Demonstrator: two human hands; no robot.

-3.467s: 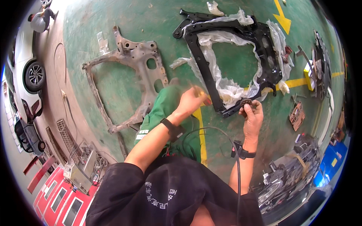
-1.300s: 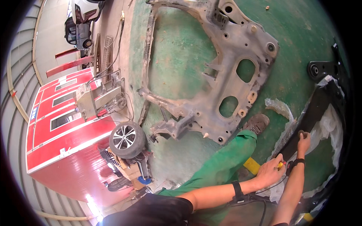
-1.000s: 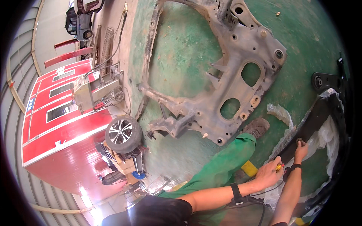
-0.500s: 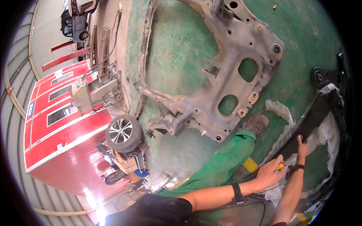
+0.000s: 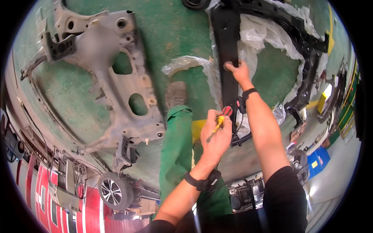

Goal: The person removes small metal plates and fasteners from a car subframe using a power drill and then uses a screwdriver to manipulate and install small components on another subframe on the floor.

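Observation:
A black metal subframe (image 5: 228, 83) lies on plastic wrapping on the floor in front of me. My right hand (image 5: 241, 74) grips the edge of its long flat beam. The thumb presses at a round hole in the top face, and the other fingers are mostly hidden. My left hand (image 5: 216, 134) is closed around a screwdriver (image 5: 220, 120) with a yellow handle and a red and black end, beside the beam's near end. Its metal shaft points back toward my wrist. To the left lies a worn grey subframe (image 5: 122, 91), touched by neither hand.
Clear plastic wrap (image 5: 186, 64) curls on the green floor between the subframes, near my shoe (image 5: 176, 94). A wheel (image 5: 115, 191) stands at lower left near a red cabinet (image 5: 93, 207). A blue box (image 5: 318, 161) sits at the right.
The view has swung round to the right, bringing the black subframe toward the middle and the grey one to the left. My right hand stays on the beam; the left keeps hold of the screwdriver.

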